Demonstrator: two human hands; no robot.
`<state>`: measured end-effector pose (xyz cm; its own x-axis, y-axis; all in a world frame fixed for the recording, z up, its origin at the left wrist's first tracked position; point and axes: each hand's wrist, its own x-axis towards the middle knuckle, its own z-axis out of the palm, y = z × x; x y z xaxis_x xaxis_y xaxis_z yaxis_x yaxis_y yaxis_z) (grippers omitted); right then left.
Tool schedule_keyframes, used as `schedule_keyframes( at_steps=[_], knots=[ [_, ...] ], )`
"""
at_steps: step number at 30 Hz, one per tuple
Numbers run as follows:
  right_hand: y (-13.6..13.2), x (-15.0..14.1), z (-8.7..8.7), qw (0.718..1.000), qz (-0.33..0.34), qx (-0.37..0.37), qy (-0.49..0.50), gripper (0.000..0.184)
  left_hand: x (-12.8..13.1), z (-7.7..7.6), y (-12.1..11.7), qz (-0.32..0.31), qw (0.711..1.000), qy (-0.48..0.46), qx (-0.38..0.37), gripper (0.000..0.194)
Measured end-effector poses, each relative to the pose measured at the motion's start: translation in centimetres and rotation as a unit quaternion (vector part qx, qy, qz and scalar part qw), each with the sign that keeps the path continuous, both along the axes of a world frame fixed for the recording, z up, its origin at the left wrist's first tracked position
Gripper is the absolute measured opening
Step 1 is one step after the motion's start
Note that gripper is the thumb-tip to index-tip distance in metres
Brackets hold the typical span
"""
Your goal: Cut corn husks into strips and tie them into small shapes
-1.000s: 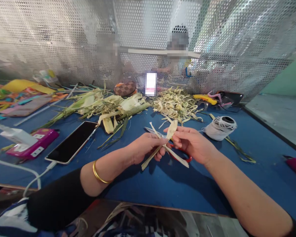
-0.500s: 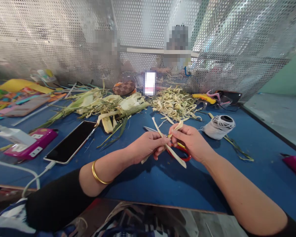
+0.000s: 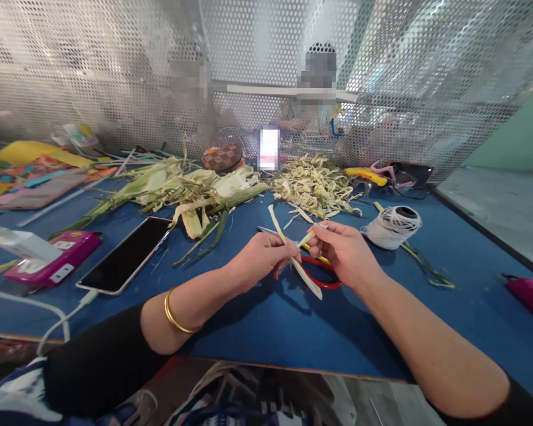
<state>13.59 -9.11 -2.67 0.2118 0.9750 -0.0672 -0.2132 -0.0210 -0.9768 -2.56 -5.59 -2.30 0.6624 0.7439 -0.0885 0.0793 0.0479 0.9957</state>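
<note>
Between thumb and fingers, my left hand pinches a pale corn husk strip that runs diagonally, one end pointing away and the other toward me. A second husk strip crosses it near my left fingertips. My right hand pinches the far end of that second strip, its fingers curled. How the two strips meet is partly hidden by my fingers. Under my hands lie scissors with red and yellow handles, the blade tip showing beyond my left hand.
Corn husks and a pile of shredded husk lie behind my hands. A white thread spool stands right. To the left are a phone and a magenta power strip. A perforated metal screen rises behind the blue table.
My right hand has moved slightly right, drawing out more of the second strip between the hands. The diagonal strip has shifted slightly left with my left hand.
</note>
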Motion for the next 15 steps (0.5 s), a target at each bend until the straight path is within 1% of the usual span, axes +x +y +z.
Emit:
schedule_keyframes(
  at_steps=[2,4,6,9,11,15],
  knots=[
    [-0.1,0.0,-0.2,0.994,-0.039,0.032,-0.096,0.021,0.0,0.1,-0.1,0.0,1.0,0.011,0.009,0.02],
    [-0.1,0.1,-0.3,0.967,-0.081,0.082,-0.226,0.021,0.0,0.2,-0.2,-0.005,1.0,0.016,0.012,0.02],
    [-0.2,0.3,-0.3,0.939,-0.082,0.116,-0.313,0.021,0.0,0.2,-0.2,-0.001,1.0,0.008,0.003,0.019],
    [-0.3,0.8,-0.1,0.929,-0.041,0.116,-0.348,0.021,0.1,0.1,-0.1,0.019,0.999,-0.004,-0.034,0.018],
    [-0.3,1.1,0.0,0.922,-0.034,0.114,-0.369,0.021,0.1,0.0,-0.1,0.017,0.999,-0.006,-0.05,0.018],
    [-0.4,1.2,0.0,0.909,-0.035,0.119,-0.399,0.021,0.1,-0.1,-0.1,-0.001,0.999,0.002,-0.037,0.019]
  ],
)
